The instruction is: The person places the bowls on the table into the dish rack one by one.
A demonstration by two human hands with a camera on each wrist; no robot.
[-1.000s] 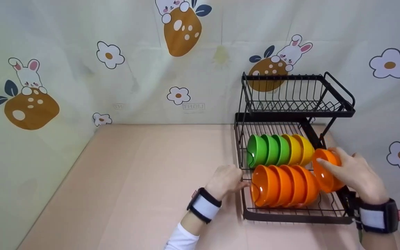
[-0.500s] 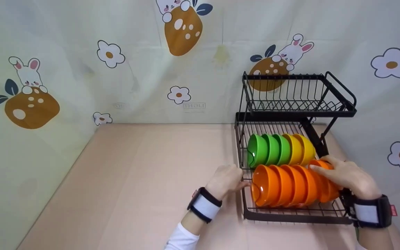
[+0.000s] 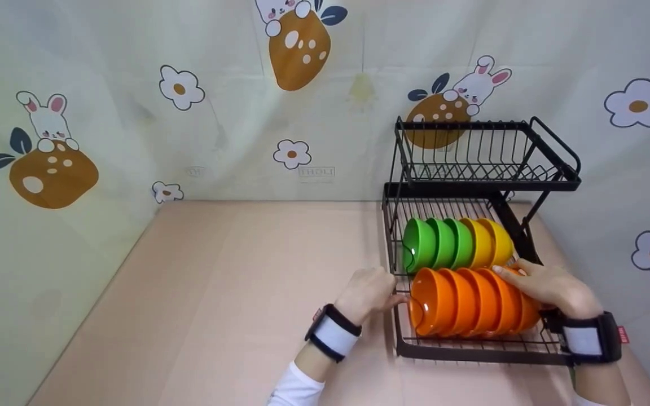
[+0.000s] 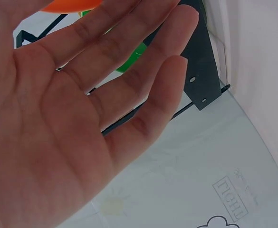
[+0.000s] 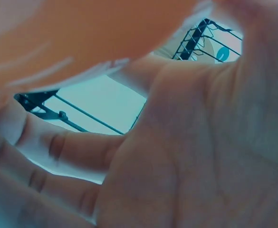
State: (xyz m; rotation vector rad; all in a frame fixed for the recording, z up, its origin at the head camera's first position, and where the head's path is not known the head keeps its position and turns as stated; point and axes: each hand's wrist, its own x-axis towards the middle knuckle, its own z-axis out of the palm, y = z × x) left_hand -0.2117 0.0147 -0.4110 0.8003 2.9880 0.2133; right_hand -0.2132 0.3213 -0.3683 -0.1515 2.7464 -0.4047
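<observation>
My right hand (image 3: 553, 288) holds the rightmost orange bowl (image 3: 531, 313), thumb over its upper edge and the other fingers mostly out of sight behind it. That bowl stands on its side against a row of several orange bowls (image 3: 437, 304) at the front of the black dish rack (image 3: 471, 354). Close up in the right wrist view, the orange bowl (image 5: 96, 42) fills the top left, blurred. At the rack's left side, my left hand (image 3: 365, 294) has its thumb near the first orange bowl; the left wrist view shows its fingers extended, with nothing in the palm.
Behind the orange row, three green bowls (image 3: 422, 247) and two yellow bowls (image 3: 503, 243) lie nested sideways. The rack's upper tier (image 3: 483, 183) rises over the back part. A pink table surface (image 3: 246, 270) stretches left, and a patterned curtain (image 3: 235, 141) hangs behind.
My right hand has moved left and slightly down, bringing its orange bowl from the rack's right side into line with the orange row. The left hand stays in place.
</observation>
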